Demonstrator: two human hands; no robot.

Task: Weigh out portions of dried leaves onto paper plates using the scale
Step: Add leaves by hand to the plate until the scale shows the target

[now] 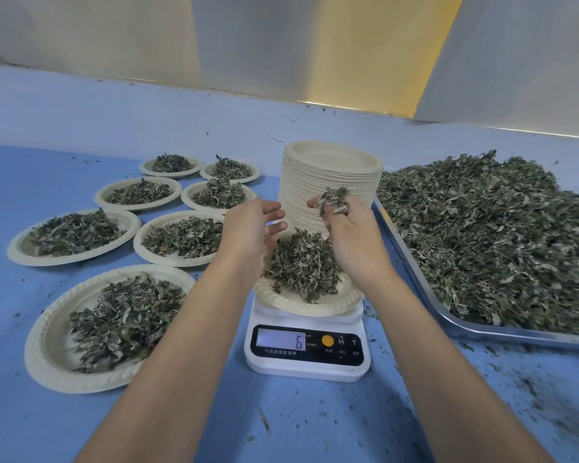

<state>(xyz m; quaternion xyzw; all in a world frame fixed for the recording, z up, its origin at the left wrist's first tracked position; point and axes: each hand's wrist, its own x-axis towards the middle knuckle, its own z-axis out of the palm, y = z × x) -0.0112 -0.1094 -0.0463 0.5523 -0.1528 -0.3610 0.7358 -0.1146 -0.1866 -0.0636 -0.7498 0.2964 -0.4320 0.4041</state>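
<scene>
The leaf heap point(301, 265) being weighed is sitting on a paper plate point(310, 304) on top of the little white scale point(306, 362), pretty much mid-way across the blue table point(315, 429). The display is showing a 6, though it's hard to tell if other digits are washed out. The right hand point(348, 228) is hovering just above the heap's far side with its fingers curled round a small tuft of leaves point(333, 198), probably so it can dribble bits in or take some off while the number is being watched. The left hand point(251, 228) is hanging over the plate's left rim, fingers loosely spread and holding nothing. It looks like it's acting as a wall so leaves aren't sliding off. The stack of empty plates point(328, 182) is standing just behind the scale, and the metal tray point(475, 330) with the big leaf pile point(482, 228) is lying just beside it on the right, so refills are a short reach. Seven filled plates point(107, 325) are crowding the left, the nearest one close to the scale, so room there is getting tight. The stretch in front of the scale is holding only loose crumbs.
</scene>
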